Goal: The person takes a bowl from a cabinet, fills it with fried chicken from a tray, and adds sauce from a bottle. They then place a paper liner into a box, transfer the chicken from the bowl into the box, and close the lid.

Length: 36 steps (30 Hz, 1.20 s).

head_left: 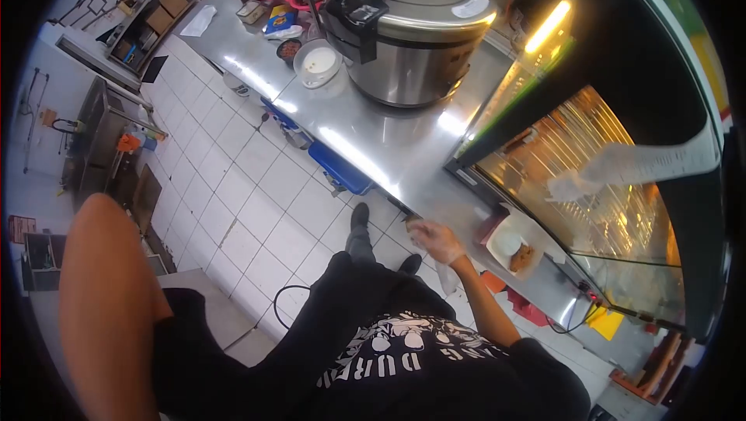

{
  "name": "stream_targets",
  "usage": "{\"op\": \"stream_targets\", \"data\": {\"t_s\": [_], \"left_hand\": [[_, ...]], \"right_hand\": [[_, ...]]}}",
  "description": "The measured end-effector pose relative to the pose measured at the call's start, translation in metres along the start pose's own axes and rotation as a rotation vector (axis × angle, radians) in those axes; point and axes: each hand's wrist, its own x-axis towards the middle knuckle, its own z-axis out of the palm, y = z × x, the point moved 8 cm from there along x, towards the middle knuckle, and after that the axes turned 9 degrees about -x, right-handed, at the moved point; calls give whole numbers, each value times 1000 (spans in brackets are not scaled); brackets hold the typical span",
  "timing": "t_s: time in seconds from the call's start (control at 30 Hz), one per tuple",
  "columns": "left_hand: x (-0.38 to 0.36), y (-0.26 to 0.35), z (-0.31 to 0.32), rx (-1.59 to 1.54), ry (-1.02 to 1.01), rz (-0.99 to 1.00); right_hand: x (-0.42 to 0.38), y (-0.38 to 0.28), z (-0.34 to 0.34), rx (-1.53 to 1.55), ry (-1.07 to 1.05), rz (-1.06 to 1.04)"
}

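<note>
My right hand (pixel 437 241) is in front of the steel counter's near edge, in what looks like a thin clear glove with loose plastic hanging at the wrist. Its fingers are curled together around a small brownish thing that I cannot make out. To the right of it on the counter is a white open box (pixel 510 244) with a white mound and a browned piece of food in it. My left arm (pixel 109 297) is bent at the left edge, elbow toward the top; the left hand is out of view.
A large steel rice cooker (pixel 420 64) stands on the counter (pixel 373 137) beside a white bowl (pixel 318 62). At right is a lit glass display case (pixel 575 165) with a printed paper strip (pixel 660 166) before it. A blue tray (pixel 339 168) sticks out below the counter edge. White tiles (pixel 256 203) cover the floor.
</note>
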Motion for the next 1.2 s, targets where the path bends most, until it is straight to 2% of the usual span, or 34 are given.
{"op": "stream_targets", "data": {"t_s": [0.03, 0.1, 0.17, 0.2, 0.27, 0.3, 0.33, 0.37, 0.4, 0.43, 0.47, 0.53, 0.57, 0.6, 0.63, 0.73, 0.77, 0.9, 0.97, 1.03, 1.07, 1.13, 1.17, 1.2], "left_hand": [[-7, -5, -11, 11, -4, -2], [-24, -22, -38, 43, 1, -21], [-50, -44, -69, 83, 19, -36], [-69, -62, -92, 116, 48, -64], [-135, -115, -143, 234, 144, -250], [-217, -157, -168, 318, 267, -576], [-324, -207, -181, 401, 327, -1059], [-426, -245, -175, 372, 239, -1455], [-520, -262, -156, 222, -17, -1666], [-616, -271, -144, 250, -145, -2000], [-699, -271, -138, 253, -134, -1989], [-747, -277, -122, 299, -36, -2091], [-770, -284, -115, 293, -39, -2099], [-789, -296, -102, 52, 178, -2030], [-794, -305, -93, -182, 390, -1936], [-806, -317, -90, -183, 497, -1985], [-807, -320, -91, -102, 358, -2049], [-793, -310, -91, -86, 298, -2119], [-794, -301, -92, -21, 261, -2058], [-765, -291, -95, -46, 200, -2027], [-753, -286, -94, -66, 147, -1993], [-759, -269, -91, -78, 152, -2051], [-764, -263, -91, -86, 157, -2088], [-763, -263, -93, -71, 159, -2094]], "right_hand": [[28, -9, 7, -10, -7, -28], [77, -73, 11, 148, -130, 117], [153, -99, 21, 274, 7, 100], [188, -109, 30, 266, -5, 105], [258, -124, 36, 681, 38, 185], [292, -127, 43, 668, 25, 171], [326, -118, 50, 709, 63, 251], [358, -120, 50, 757, 113, 325], [382, -135, 48, 754, 119, 314], [392, -145, 43, 707, 218, 303], [404, -153, 37, 657, 315, 286], [450, -124, 43, 636, 401, 272], [466, -118, 38, 680, 428, 153], [477, -121, 32, 720, 455, 33], [485, -119, 30, 718, 490, 70], [507, -105, 29, 799, 486, 199], [514, -102, 27, 802, 492, 201], [492, -114, 28, 750, 533, 249], [484, -95, 36, 704, 536, 257], [468, -71, 47, -648, 743, 10], [464, -70, 52, -645, 735, 22], [456, -35, 63, 11, 584, 418], [450, -41, 60, 10, 570, 418], [444, -59, 50, -81, 574, 294]]}}
